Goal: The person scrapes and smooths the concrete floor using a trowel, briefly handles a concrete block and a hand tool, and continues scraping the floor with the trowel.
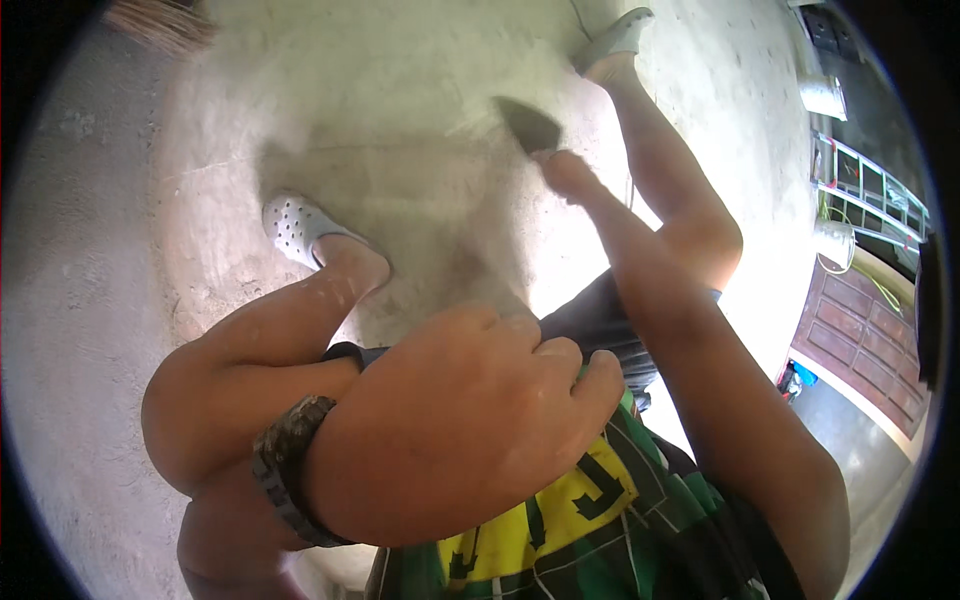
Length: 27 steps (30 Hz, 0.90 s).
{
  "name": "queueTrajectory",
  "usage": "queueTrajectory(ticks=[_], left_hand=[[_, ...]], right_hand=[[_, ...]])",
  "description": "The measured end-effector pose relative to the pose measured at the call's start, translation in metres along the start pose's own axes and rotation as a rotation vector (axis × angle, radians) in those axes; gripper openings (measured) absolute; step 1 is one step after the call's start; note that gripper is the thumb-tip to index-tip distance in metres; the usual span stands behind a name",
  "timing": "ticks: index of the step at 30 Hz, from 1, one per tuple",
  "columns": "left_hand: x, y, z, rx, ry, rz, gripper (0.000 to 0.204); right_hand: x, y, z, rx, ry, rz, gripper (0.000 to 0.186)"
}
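Note:
My left hand (460,420), with a dark band at the wrist, is raised close to the camera over my patterned shirt, its back up and fingers curled; what they hold, if anything, is hidden. Farther out, my right hand (568,175) grips a small dark trowel (530,125) by its handle, slightly blurred, above the pale concrete floor (400,80). My bent legs are spread to either side, one grey perforated clog (290,225) at the left and another (610,40) at the upper right.
A straw broom head (165,22) lies at the upper left, by a rough grey surface. At the right are a metal ladder (870,180), light buckets (833,240) with a coiled hose, and a wooden panelled door (855,350) with small items near its foot.

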State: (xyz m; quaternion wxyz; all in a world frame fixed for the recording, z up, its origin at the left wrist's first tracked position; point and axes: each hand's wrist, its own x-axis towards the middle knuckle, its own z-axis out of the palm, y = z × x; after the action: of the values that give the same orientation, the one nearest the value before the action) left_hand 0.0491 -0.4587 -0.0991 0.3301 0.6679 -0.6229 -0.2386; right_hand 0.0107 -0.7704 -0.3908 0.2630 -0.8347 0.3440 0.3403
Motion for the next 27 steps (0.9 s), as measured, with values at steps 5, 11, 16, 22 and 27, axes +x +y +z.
queueTrajectory(ticks=[5,11,16,22,27], left_hand=[[0.006,0.004,-0.006,-0.023,-0.056,0.011,0.038],[0.004,-0.001,0.000,0.015,-0.040,-0.025,0.038],[0.011,0.002,-0.007,0.010,-0.066,0.020,0.037],[0.006,0.006,-0.005,0.012,-0.027,-0.032,0.036],[0.004,0.004,-0.006,0.015,-0.061,-0.030,0.036]], right_hand=[[0.029,0.043,-0.005,0.234,0.076,0.144,0.052],[-0.035,-0.058,0.060,-0.109,-0.258,-0.046,0.052],[0.036,0.033,0.006,-0.173,0.066,-0.127,0.060],[0.075,0.037,0.006,-0.005,0.029,-0.131,0.043],[-0.007,-0.067,0.092,-0.465,-0.115,-0.413,0.038]])
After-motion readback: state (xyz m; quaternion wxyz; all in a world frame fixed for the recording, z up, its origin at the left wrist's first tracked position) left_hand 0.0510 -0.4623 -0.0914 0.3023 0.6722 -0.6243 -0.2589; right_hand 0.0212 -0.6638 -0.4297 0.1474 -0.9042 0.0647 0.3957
